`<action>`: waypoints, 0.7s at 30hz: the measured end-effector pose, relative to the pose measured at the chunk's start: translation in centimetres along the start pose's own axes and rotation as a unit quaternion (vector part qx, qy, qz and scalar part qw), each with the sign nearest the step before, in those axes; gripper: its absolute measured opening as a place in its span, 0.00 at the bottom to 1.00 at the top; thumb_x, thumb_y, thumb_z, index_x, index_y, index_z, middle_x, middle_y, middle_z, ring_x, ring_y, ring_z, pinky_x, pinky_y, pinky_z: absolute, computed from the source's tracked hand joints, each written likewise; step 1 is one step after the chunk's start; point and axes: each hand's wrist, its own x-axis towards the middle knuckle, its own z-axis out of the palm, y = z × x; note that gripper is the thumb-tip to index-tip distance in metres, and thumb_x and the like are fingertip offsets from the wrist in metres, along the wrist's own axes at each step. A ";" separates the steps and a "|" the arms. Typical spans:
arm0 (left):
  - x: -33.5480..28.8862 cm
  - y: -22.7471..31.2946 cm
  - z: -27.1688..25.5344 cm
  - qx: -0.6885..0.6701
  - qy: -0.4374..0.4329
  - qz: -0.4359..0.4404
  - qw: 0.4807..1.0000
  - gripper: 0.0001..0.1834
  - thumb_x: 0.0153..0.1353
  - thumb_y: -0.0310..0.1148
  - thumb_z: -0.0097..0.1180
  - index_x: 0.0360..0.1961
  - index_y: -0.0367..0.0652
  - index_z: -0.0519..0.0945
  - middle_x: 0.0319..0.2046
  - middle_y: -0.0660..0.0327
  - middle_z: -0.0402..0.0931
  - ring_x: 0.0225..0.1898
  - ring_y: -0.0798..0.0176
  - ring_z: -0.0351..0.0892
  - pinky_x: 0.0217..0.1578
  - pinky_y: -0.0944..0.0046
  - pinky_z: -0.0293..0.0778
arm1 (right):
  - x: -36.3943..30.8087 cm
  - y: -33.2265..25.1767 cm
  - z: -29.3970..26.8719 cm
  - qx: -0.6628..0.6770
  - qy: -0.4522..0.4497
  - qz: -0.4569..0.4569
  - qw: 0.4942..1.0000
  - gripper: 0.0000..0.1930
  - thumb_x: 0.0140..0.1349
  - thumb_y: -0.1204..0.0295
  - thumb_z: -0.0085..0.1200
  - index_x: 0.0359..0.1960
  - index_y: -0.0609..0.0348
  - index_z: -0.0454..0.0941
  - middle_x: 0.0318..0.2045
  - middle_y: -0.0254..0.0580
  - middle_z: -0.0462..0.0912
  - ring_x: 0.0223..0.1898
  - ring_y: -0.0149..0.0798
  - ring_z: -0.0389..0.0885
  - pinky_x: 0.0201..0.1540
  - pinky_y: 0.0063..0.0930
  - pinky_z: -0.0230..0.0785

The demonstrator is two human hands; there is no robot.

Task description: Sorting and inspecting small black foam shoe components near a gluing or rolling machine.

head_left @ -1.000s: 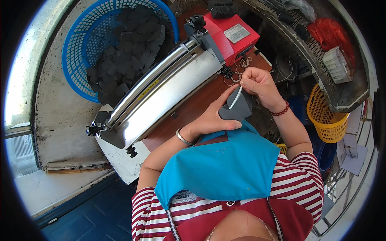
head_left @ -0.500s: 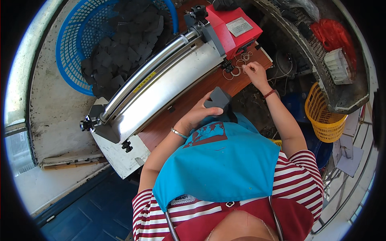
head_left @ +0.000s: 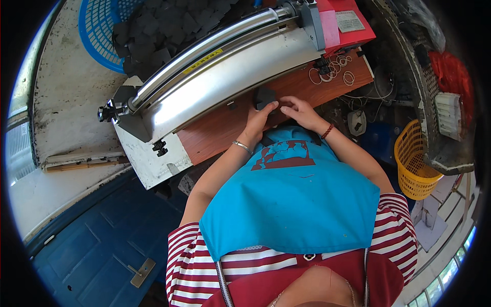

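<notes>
A small stack of dark grey square pieces (head_left: 265,95) is gripped in my left hand (head_left: 257,121), with the thumb along its near side. It stands over the brown wooden board in front of the roller machine (head_left: 230,69). Just right of the stack is my right hand (head_left: 303,113), its fingers bent together close to my left thumb. Whatever those fingers pinch is too small to make out. Loose pale rings that look like rubber bands (head_left: 337,65) lie on the right part of the wooden board (head_left: 209,134).
Behind the machine, a blue basket (head_left: 93,45) holds many loose dark grey pieces (head_left: 169,30). A red housing (head_left: 358,37) forms the machine's right end. At the right stand a yellow basket (head_left: 418,184) and a shelf with a red plastic bag (head_left: 450,77). A blue door (head_left: 97,235) is at lower left.
My right hand has moved left from the pale rings to beside the stack. My left hand still holds the stack, now over the board. The whole view has shifted.
</notes>
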 end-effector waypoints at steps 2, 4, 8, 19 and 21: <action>-0.1 0.3 -0.1 -0.090 0.014 -0.133 0.987 0.30 0.51 0.41 0.67 0.51 0.37 0.70 0.42 0.57 0.75 0.41 0.61 0.77 0.38 0.63 0.77 | 0.8 -1.2 1.9 -0.068 -0.020 -0.021 0.997 0.31 0.62 0.57 0.56 0.59 0.68 0.67 0.48 0.53 0.77 0.43 0.43 0.79 0.45 0.33 0.72; 0.5 -1.0 -0.2 -0.074 0.044 -0.116 0.989 0.26 0.55 0.42 0.63 0.50 0.39 0.71 0.42 0.57 0.76 0.42 0.60 0.78 0.42 0.57 0.77 | 1.7 1.3 2.7 -0.147 0.016 -0.097 0.984 0.31 0.61 0.57 0.56 0.60 0.68 0.66 0.49 0.54 0.77 0.43 0.43 0.79 0.46 0.34 0.72; 1.3 -2.7 -1.4 -0.117 0.051 -0.131 0.983 0.22 0.63 0.46 0.49 0.51 0.41 0.71 0.43 0.58 0.76 0.44 0.58 0.79 0.46 0.53 0.77 | 2.5 1.1 2.9 -0.205 0.017 -0.149 0.967 0.32 0.59 0.59 0.56 0.61 0.68 0.65 0.49 0.56 0.76 0.42 0.48 0.79 0.45 0.36 0.71; -0.8 -2.8 -1.0 -0.117 0.113 -0.060 0.985 0.24 0.64 0.45 0.45 0.57 0.48 0.59 0.45 0.54 0.71 0.45 0.55 0.76 0.43 0.54 0.74 | 1.8 -3.2 3.6 -0.287 -0.007 -0.088 0.954 0.26 0.54 0.60 0.56 0.51 0.64 0.72 0.44 0.56 0.75 0.47 0.58 0.75 0.49 0.46 0.70; -0.8 -2.2 -0.8 -0.117 0.110 -0.077 0.984 0.24 0.64 0.45 0.45 0.57 0.49 0.57 0.45 0.53 0.70 0.45 0.55 0.76 0.42 0.54 0.74 | 2.0 -3.0 3.8 -0.304 0.004 -0.108 0.946 0.26 0.54 0.60 0.57 0.50 0.64 0.73 0.43 0.56 0.75 0.47 0.58 0.76 0.47 0.46 0.71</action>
